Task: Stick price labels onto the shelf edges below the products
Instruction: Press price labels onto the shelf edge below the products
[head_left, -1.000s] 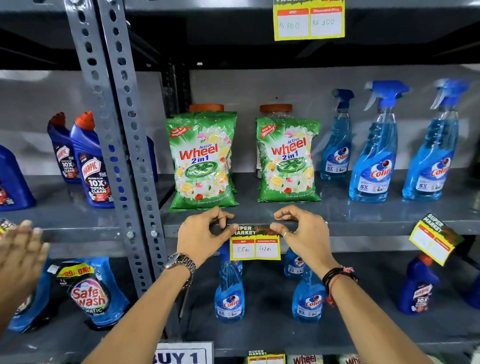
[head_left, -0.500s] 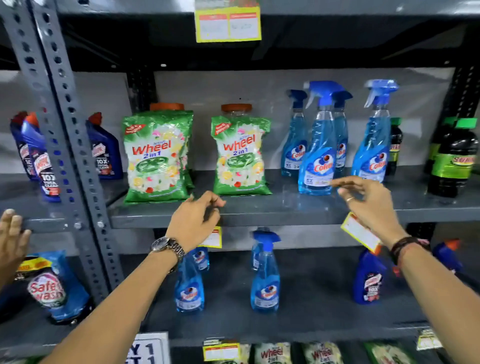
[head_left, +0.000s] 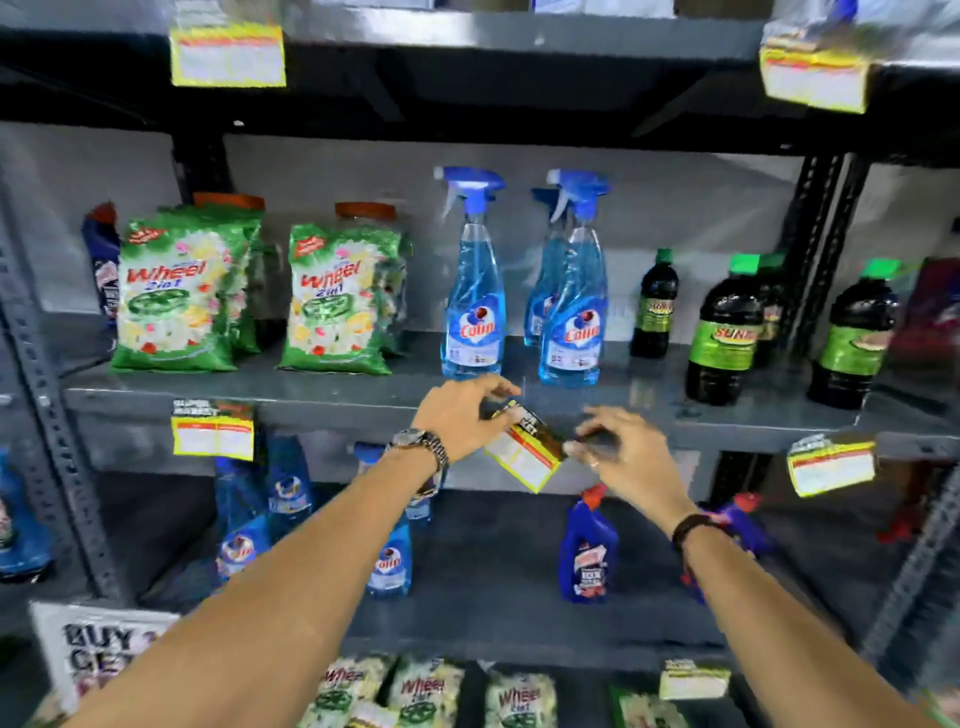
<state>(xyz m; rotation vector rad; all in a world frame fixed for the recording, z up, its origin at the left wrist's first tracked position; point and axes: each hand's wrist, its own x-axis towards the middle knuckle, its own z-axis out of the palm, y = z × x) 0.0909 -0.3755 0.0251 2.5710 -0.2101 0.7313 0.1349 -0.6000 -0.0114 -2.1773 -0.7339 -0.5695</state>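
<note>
A yellow-bordered price label hangs tilted at the grey shelf edge, just below two blue Colin spray bottles. My left hand pinches the label's upper left corner with thumb and fingers. On the label's right edge, the fingertips of my right hand are closed. Another price label sits straight on the same shelf edge under the green Wheel detergent bags. The picture is motion-blurred.
Dark green-capped bottles stand to the right on the same shelf, with a tilted label on the edge below them. Spray bottles and a blue cleaner bottle fill the lower shelf. A perforated upright stands at left.
The view has swung right. Both hands left the label under the Wheel bags and came together on the tilted label below the Colin bottles.
</note>
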